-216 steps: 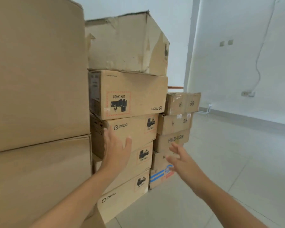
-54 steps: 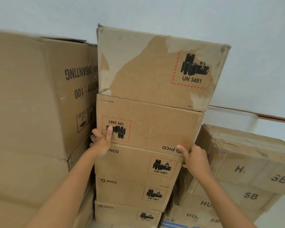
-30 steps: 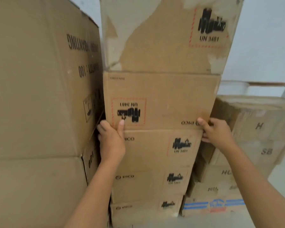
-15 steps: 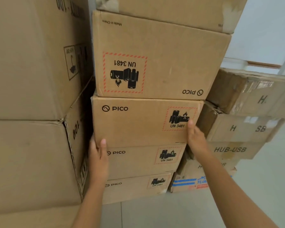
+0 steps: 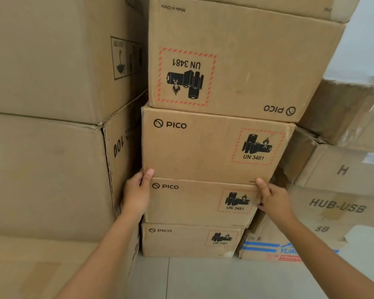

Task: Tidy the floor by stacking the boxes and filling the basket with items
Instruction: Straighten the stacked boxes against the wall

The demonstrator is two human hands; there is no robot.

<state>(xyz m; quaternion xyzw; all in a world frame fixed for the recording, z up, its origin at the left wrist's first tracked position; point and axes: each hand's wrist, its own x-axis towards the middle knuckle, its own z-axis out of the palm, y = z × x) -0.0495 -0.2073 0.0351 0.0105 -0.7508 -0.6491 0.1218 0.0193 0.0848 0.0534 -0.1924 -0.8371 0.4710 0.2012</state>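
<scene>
Against the wall of cartons, both hands have dropped a level: the left hand (image 5: pixel 136 195) and right hand (image 5: pixel 273 198) now clasp the side edges of the second box (image 5: pixel 201 202) from the floor, thumbs on its front, apparently squaring the stack.

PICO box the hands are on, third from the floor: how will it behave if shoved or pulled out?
The third PICO box looks stiff: crisp edges, flat face. It probably won't slide easily, since the upside-down PICO box sits on it. Pulling it risks tipping that load. The left hand and right hand hold only its bottom corners.
</scene>
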